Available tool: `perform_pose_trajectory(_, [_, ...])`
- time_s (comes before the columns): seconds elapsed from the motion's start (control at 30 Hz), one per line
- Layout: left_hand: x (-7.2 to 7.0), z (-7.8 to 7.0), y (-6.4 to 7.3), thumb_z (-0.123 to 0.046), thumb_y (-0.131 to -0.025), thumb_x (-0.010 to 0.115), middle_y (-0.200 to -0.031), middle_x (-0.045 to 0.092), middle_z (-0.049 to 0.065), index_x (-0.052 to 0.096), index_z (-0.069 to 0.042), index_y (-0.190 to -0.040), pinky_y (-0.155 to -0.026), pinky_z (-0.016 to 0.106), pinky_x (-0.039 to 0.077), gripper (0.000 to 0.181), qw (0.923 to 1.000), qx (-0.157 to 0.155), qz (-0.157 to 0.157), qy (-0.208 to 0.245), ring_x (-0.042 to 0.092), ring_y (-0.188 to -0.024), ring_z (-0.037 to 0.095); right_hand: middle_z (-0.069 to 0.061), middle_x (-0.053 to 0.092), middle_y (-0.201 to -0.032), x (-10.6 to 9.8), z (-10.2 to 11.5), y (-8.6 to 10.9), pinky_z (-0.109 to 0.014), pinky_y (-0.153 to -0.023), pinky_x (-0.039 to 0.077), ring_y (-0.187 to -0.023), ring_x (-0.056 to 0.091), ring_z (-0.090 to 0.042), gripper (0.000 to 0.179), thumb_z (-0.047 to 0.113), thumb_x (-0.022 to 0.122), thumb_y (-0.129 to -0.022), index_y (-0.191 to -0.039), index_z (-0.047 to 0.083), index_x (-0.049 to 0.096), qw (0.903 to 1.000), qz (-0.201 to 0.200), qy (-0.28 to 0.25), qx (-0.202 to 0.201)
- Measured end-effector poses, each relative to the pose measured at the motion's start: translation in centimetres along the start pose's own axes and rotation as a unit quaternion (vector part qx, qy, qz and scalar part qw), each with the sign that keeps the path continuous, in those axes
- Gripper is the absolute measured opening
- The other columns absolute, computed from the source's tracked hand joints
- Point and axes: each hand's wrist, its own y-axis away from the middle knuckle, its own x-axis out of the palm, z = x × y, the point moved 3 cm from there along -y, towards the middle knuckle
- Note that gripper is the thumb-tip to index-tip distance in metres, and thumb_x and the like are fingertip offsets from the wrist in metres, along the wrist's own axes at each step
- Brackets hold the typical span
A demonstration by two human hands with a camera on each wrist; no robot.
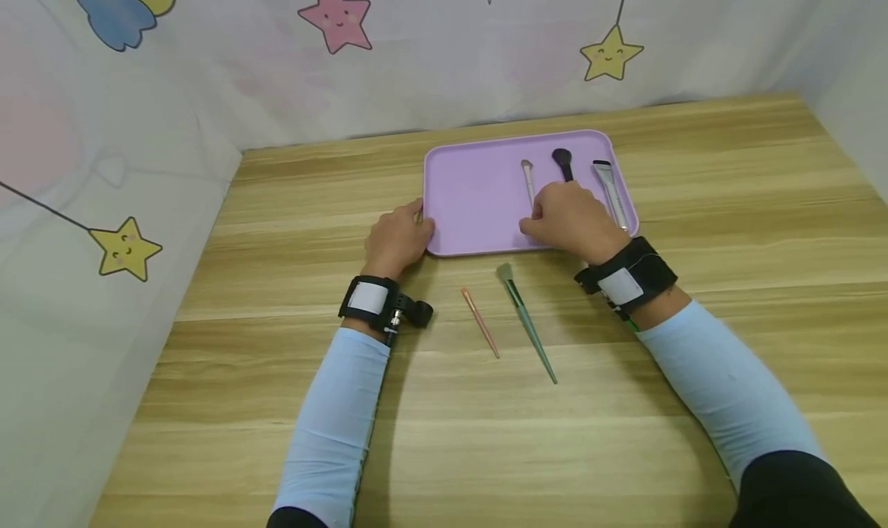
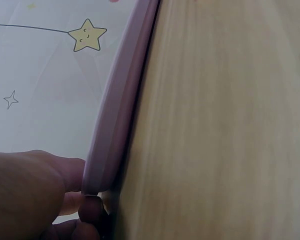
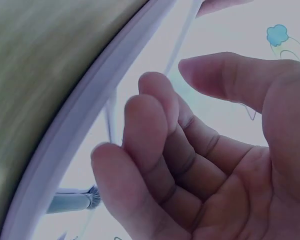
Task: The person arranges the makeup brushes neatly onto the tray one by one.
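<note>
My left hand [image 1: 398, 239] grips the left end of a purple tray [image 1: 479, 196] near its front corner. In the left wrist view, the thumb lies at the tray's rim [image 2: 115, 110] and the fingers are below it. Over the tray's right half is my right hand [image 1: 576, 216]. Its fingers [image 3: 145, 127] bend loosely, apart from the thumb, with nothing between them. A small pale makeup brush [image 1: 528, 176], a black makeup brush [image 1: 563, 160] and a silver-handled makeup brush [image 1: 610, 193] lie in the tray. The hand hides the black brush's lower part.
On the wooden table [image 1: 277, 405], in front of the tray, lie a slim pink brush [image 1: 481, 324] and a longer green brush [image 1: 530, 324]. A white cloth [image 1: 430, 73] printed with stars hangs behind the table and along its left side.
</note>
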Motion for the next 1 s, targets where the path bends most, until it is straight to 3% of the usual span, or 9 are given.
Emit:
perform_pose_trajectory(0.43, [0.1, 0.0, -0.1, -0.039, -0.1, 0.048, -0.147, 0.053, 0.012, 0.048, -0.023, -0.153, -0.087, 0.051, 0.048, 0.055, 1.0, 0.002, 0.002, -0.002, 0.055, -0.126, 0.037, -0.005, 0.057, -0.063, 0.0, 1.1, 0.5, -0.031, -0.049, 0.038, -0.055, 0.05, -0.018, 0.025, 0.022, 0.068, -0.089, -0.07, 0.005, 0.069, 0.9998, 0.014, -0.001, -0.011])
perform_pose_trajectory(1.0, [0.2, 0.1, -0.2, -0.04, -0.1, 0.047, -0.147, 0.053, 0.013, 0.048, -0.023, -0.153, -0.084, 0.051, 0.049, 0.056, 1.0, 0.001, 0.002, 0.0, 0.057, -0.122, 0.038, -0.007, 0.063, -0.071, 0.2, 1.4, 0.9, -0.033, -0.053, 0.043, -0.061, 0.055, -0.02, 0.024, 0.025, 0.07, -0.09, -0.082, 0.003, 0.075, 0.9984, 0.054, 0.005, -0.016])
